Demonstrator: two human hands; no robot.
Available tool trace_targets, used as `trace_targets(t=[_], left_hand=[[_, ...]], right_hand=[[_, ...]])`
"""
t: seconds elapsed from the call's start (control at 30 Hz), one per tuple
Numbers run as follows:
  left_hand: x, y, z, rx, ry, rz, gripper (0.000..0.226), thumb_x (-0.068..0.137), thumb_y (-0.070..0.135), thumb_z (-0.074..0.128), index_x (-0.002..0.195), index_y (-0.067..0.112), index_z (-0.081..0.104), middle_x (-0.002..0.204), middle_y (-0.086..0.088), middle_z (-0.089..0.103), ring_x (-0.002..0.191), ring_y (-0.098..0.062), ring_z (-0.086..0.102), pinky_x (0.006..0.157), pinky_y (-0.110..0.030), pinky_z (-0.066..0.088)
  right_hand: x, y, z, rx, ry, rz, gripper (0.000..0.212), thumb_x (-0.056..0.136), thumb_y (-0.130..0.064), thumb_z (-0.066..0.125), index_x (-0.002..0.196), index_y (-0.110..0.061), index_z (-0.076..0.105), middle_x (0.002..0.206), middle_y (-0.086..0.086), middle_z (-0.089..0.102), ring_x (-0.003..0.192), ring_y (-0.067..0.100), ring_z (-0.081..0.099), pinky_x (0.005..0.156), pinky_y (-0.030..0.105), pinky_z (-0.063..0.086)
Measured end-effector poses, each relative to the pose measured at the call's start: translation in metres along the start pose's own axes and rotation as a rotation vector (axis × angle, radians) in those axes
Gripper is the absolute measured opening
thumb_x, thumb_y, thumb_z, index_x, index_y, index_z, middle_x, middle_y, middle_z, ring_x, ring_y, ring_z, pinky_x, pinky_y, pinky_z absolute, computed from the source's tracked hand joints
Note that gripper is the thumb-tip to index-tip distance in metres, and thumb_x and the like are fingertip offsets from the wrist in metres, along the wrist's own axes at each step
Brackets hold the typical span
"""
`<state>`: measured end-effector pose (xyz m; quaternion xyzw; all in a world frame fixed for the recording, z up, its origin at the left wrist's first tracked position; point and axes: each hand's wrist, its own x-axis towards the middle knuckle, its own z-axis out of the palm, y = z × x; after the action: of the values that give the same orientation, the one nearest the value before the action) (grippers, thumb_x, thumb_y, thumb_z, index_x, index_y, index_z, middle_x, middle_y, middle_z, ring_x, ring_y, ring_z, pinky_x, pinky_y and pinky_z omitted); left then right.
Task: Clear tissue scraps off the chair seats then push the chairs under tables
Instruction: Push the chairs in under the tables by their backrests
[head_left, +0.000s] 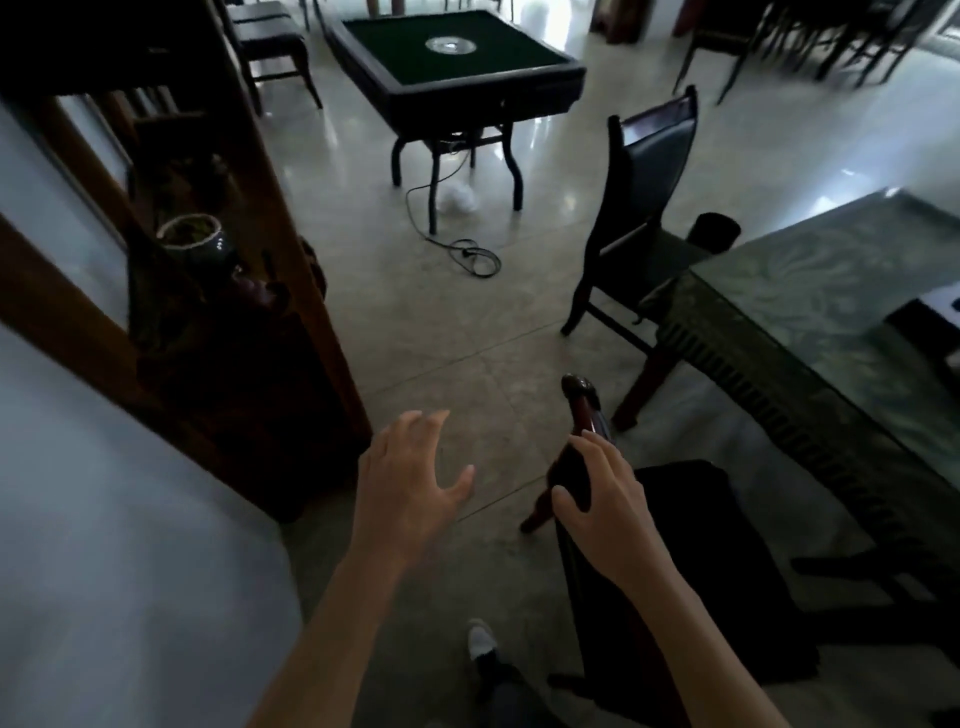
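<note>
Dim room, floor (467, 322) glare perhaps from far windows, edges warped

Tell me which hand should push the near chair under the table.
Right. The right hand already rests on the near chair's backrest, on the side facing the table. The left hand hovers open over the floor, holding nothing.

Nothing to read here: no text, label, brand, number or sign shows legibly on any surface in this dim, soft head view
</note>
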<state>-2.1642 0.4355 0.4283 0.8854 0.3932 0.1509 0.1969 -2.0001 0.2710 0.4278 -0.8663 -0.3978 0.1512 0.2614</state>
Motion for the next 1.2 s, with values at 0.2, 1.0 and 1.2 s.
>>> trace_targets(t=[0.2,1.0,1.2], left_hand=[[0.066,0.044,0.028,-0.010,-0.110,0.184,0.073,0.079,0.066,0.044,0.144,0.034,0.036,0.147,0.000,0.041,0.136,-0.022,0.038,0.109,-0.044,0.039],[0.155,0.223,0.148,-0.082,-0.551,1.064,0.071,0.086,0.058,0.055,0.148,0.030,0.034,0.157,-0.010,0.031,0.145,-0.026,0.029,0.115,-0.045,0.030],[0.165,0.206,0.157,-0.107,-0.653,1.175,0.071,0.088,0.056,0.059,0.149,0.029,0.034,0.157,-0.009,0.031,0.145,-0.025,0.030,0.114,-0.045,0.032]], right_hand=[[0.021,0.036,-0.021,0.039,0.150,0.156,0.061,0.091,-0.036,0.062,0.145,-0.020,0.038,0.155,0.001,0.034,0.140,0.021,0.035,0.112,0.048,0.037],[-0.056,0.101,-0.066,0.203,0.816,0.925,0.061,0.093,-0.028,0.062,0.148,-0.016,0.038,0.158,0.002,0.032,0.146,0.016,0.028,0.117,0.047,0.030],[-0.052,0.074,-0.040,0.146,0.914,1.038,0.060,0.093,-0.031,0.061,0.147,-0.017,0.039,0.155,0.001,0.036,0.144,0.014,0.031,0.117,0.045,0.032]])
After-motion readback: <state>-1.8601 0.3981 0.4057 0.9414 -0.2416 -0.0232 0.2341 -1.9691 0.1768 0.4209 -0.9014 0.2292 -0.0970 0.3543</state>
